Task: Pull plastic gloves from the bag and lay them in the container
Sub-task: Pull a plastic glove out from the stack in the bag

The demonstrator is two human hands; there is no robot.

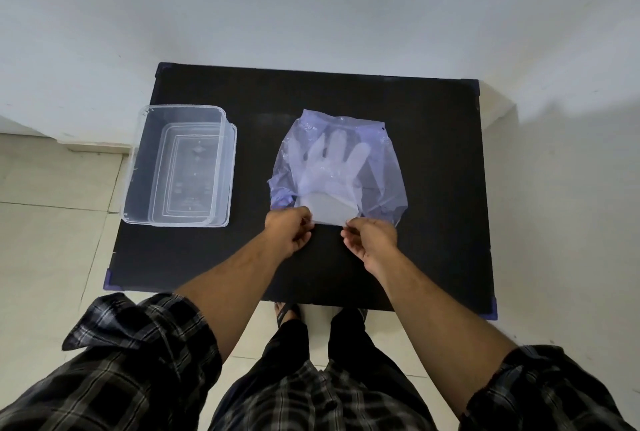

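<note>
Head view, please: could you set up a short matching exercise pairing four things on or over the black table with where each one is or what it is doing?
Things:
1. container
2. bag
3. left hand
4. right hand

States:
A. pinches the cuff's right corner
B. lies flat mid-table, gloves showing through
C. stands empty at the table's left edge
D. pinches the cuff's left corner

Pairs: 1-C, 2-B, 3-D, 4-A. The glove cuff sticks out of the bag's near opening.
</note>
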